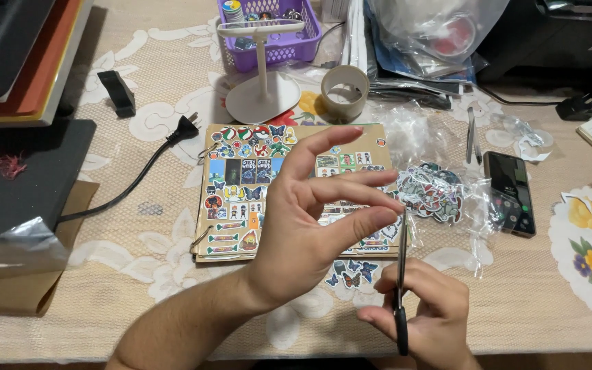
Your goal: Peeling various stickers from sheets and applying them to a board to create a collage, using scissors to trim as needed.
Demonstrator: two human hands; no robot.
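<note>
black handles of the scissors sit in the right hand, nearest to the camera at the lower edge. this hand is closed around the handles, and the thin blades stand almost upright. the scissors look light and stiff, with sharp points, so i think the handles are the safe place to hold them.

just above, the left hand is spread about half open. its lower fingers touch the top of the blades, or they pinch something small there; i cannot tell which, because it is too small to see.

behind the hands a brown card covered with stickers lies flat on the table. it seems thin and easy to bend. beside it, on the right, loose stickers lie in a clear bag, soft and slippery by its look, and a phone lies next to it.

farther away stand a tape roll, a white stand and a purple basket. a black plug lies at the left.
</note>
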